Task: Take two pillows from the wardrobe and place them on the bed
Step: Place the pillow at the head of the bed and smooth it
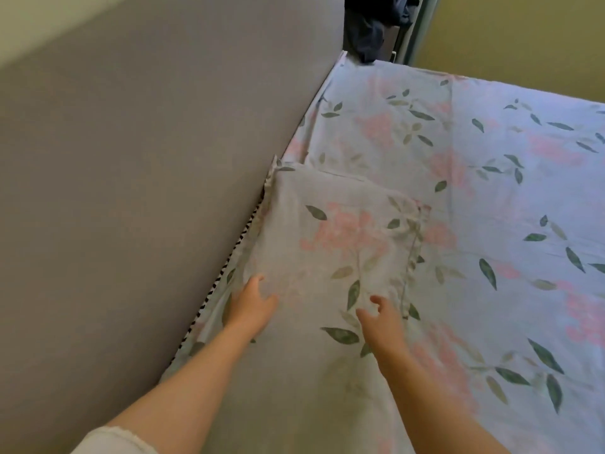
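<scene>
A soft pillow with pink flowers and green leaves [337, 237] lay flat on the bed with the same flowery sheet [491, 191], right against the grey cloth headboard [163, 158]. The left hand [252, 304] and right hand [383, 317] rested on its near edge, fingers loose, gripping nothing. This pillow looked placed. The next job was likely fetching another.

Grey fabric headboard [163, 158] just left of left hand [252, 303]; dark garments [370, 34] hanging far beyond; yellow-green wall [523, 37] beyond, rightward.
</scene>
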Demonstrator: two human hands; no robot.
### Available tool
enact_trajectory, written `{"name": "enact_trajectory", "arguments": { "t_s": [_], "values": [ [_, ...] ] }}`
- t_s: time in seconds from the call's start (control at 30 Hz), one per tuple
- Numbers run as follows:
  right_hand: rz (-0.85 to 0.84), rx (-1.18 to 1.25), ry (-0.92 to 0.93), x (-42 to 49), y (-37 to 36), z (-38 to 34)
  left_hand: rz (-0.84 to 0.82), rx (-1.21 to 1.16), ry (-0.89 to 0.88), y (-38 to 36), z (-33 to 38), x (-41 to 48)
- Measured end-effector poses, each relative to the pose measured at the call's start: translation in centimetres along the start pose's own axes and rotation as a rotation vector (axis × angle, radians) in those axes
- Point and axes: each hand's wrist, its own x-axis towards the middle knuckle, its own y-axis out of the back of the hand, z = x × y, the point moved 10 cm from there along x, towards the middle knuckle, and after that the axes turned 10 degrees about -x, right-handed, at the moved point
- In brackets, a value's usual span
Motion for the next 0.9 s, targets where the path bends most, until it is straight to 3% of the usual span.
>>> {"name": "enact_trajectory", "arguments": {
  "t_s": [0.17,0.33,0.4,0.53,0.7,0.9],
  "values": [
    [0.002,-0.158,-0.109,3.2,-2.7,4.9,0.099,0.076,0.06,-0.7,-4.6,2.8],
    [-0.043,0.318,-0.157,5.9,-4.9,6.1,0.133,-0.162,0.193,-0.7,-6.9,5.7],
    [-0.044,0.321,-0.091,6.6,-5.5,5.1,0.107,-0.221,0.198,-0.7,-6.6,6.4],
    [0.053,0.328,0.117,6.6,-4.4,1.0,0.065,-0.241,0.031,0.1,-1.8,7.0],
    [0.206,0.388,0.235,5.9,-0.5,-3.7,0.097,-0.291,-0.189,3.8,6.1,6.5],
    [0.253,0.362,0.291,6.6,1.6,-6.5,0.128,-0.272,-0.199,6.2,7.4,8.6]
  ]
}}
